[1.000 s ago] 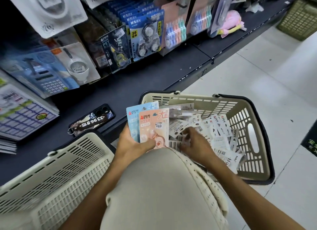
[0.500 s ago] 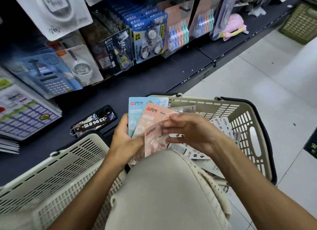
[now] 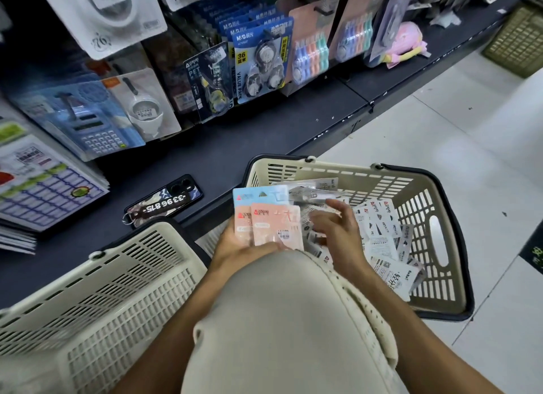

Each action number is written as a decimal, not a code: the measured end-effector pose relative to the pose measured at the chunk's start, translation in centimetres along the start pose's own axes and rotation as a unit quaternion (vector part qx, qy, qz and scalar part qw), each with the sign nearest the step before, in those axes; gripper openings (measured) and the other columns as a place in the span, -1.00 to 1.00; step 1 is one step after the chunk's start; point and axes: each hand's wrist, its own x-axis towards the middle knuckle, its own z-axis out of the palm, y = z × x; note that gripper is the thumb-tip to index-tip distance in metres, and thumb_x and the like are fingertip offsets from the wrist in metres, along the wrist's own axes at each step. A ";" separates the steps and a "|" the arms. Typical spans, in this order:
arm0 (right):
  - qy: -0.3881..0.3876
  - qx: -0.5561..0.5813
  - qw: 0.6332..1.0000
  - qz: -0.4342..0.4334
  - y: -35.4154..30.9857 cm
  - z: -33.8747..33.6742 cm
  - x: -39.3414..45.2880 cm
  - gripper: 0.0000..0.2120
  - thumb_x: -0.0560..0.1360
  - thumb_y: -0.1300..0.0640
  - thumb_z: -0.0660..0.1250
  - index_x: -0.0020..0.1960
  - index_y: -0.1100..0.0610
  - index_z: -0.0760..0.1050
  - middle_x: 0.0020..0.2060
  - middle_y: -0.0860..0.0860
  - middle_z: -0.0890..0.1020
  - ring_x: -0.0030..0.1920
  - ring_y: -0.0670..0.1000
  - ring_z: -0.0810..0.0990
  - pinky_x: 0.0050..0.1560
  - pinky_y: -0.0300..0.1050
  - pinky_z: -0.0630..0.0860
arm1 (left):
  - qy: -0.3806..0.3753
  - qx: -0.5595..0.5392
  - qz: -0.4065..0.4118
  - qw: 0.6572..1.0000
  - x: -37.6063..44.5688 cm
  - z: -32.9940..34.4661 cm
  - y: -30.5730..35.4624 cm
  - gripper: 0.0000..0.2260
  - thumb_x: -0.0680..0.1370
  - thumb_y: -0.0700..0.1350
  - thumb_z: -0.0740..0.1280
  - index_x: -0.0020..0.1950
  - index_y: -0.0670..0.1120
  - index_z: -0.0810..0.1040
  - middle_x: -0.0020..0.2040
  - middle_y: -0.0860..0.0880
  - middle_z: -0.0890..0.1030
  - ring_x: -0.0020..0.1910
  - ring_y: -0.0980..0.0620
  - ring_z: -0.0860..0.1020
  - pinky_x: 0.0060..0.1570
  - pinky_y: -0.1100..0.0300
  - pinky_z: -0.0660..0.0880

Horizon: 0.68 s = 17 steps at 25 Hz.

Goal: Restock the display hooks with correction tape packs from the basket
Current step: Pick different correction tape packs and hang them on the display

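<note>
My left hand (image 3: 235, 246) holds a small fan of correction tape packs (image 3: 266, 217) upright over the near corner of the basket (image 3: 417, 188): a pale blue one at the back, two pink ones in front, my thumb lying across their lower edge. My right hand (image 3: 338, 232) hovers just beside that fan, fingers loosely spread and holding nothing, over the heap of loose packs (image 3: 382, 226) that lie mostly face down in the basket. The basket sits on the pale floor against the dark shelf (image 3: 205, 155). A second, cream basket (image 3: 102, 290) stands to my left, its rim touching the shelf edge. On the shelf, between the two baskets, lies a phone (image 3: 166, 201) with a numbered key tag across it. Above the shelf hang blue value packs (image 3: 260, 61), pastel multi-packs (image 3: 311, 55) and a calculator (image 3: 91, 123) in its blister
</note>
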 end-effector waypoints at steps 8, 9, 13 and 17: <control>-0.225 -0.210 0.951 0.031 5.3 1.4 -0.8 -0.56 0.68 0.08 0.22 0.53 0.04 0.26 0.50 0.03 0.39 0.47 -0.01 0.40 0.32 -0.30 0.35 | 0.104 -0.016 0.003 0.994 -0.4 -0.2 0.1 -0.38 0.27 -0.32 0.67 0.22 -0.01 0.51 -0.08 0.13 0.74 -0.15 0.24 0.71 -0.22 0.31 0.61; -0.218 -0.255 0.942 -0.015 5.6 0.3 -0.5 -0.62 0.67 0.08 0.21 0.48 0.05 0.35 0.46 0.02 0.43 0.44 0.02 0.44 0.29 -0.30 0.40 | 0.102 -0.028 0.005 0.994 -0.3 -0.9 0.2 -0.43 0.28 -0.35 0.65 0.17 -0.01 0.53 -0.12 0.12 0.76 -0.21 0.24 0.71 -0.33 0.36 0.58; -0.011 -0.714 0.690 -0.118 5.5 -4.5 2.2 -0.72 0.61 -0.06 0.26 0.18 0.08 0.31 0.18 0.10 0.51 0.13 0.14 0.52 0.12 0.01 0.48 | 0.093 -0.044 0.013 0.995 -0.2 -2.8 1.3 -0.55 0.32 -0.40 0.60 0.09 -0.06 0.61 -0.12 0.04 0.78 -0.21 0.07 0.75 -0.38 0.29 0.60; -0.141 -0.588 0.793 -0.075 5.1 -4.8 3.5 -0.88 0.57 0.24 0.29 -0.06 0.09 0.36 -0.20 0.10 0.56 -0.17 0.11 0.58 -0.20 -0.05 0.43 | 0.093 -0.031 0.053 0.994 -0.2 -3.2 1.2 -0.53 0.31 -0.39 0.62 0.12 -0.07 0.61 -0.12 0.07 0.78 -0.19 0.09 0.75 -0.34 0.29 0.61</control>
